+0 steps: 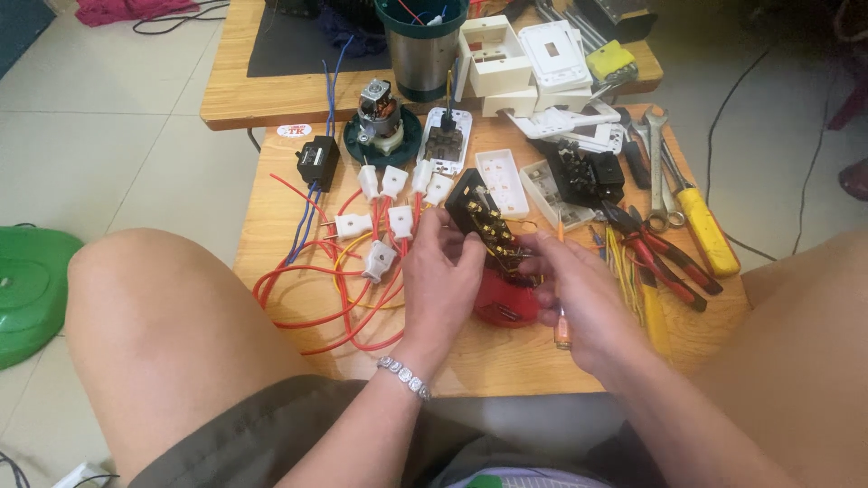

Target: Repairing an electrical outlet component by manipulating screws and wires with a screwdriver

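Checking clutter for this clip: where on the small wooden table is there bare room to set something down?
Bare wood shows along the near edge, in front of the left hand and right hand, and at the far left corner beside the black box. The red wire loops fill the left; pliers and spanners crowd the right.

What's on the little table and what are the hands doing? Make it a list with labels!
Table: small wooden table
Left hand: grips a black switch part with brass contacts
Right hand: holds an orange screwdriver at that part
Below: red round base
Left side: red wires with white connectors
Right side: red-handled pliers, wrench
Behind: small motor
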